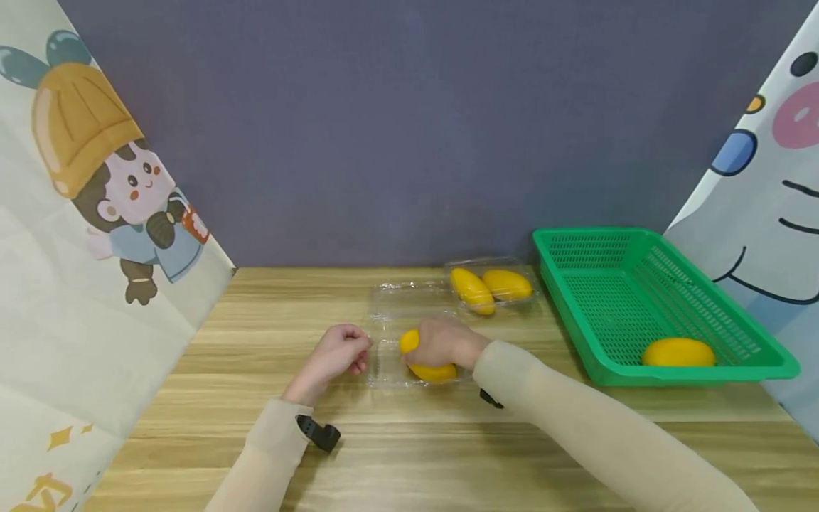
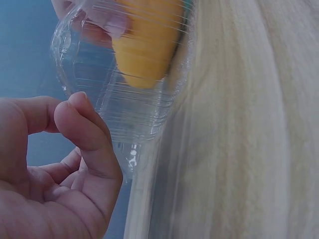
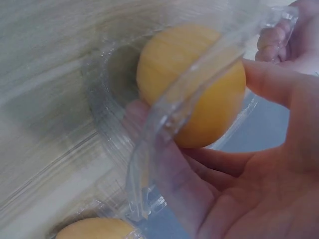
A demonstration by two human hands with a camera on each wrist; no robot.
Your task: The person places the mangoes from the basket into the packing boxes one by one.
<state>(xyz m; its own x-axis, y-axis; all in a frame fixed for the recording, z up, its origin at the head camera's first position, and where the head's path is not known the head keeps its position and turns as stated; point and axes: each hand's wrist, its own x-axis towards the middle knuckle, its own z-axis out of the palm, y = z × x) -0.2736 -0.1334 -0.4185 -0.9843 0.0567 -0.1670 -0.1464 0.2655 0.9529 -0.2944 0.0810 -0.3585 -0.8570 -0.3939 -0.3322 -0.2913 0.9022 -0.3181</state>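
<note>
Head: smooth, elongated yellow mango [image 1: 438, 372]

A person's cream-sleeved left forearm [image 1: 264, 451] angles inward to a bare left hand [image 1: 335, 351], thumb and forefinger tips close together, while the cream-sleeved right forearm [image 1: 589, 419] reaches leftward, bare right hand [image 1: 441, 343] gripping with curved fingers.

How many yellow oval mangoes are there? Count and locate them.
4: one mango in the right hand, two mangoes in the rear clear plastic container, one mango in the rectangular green plastic basket.
</note>
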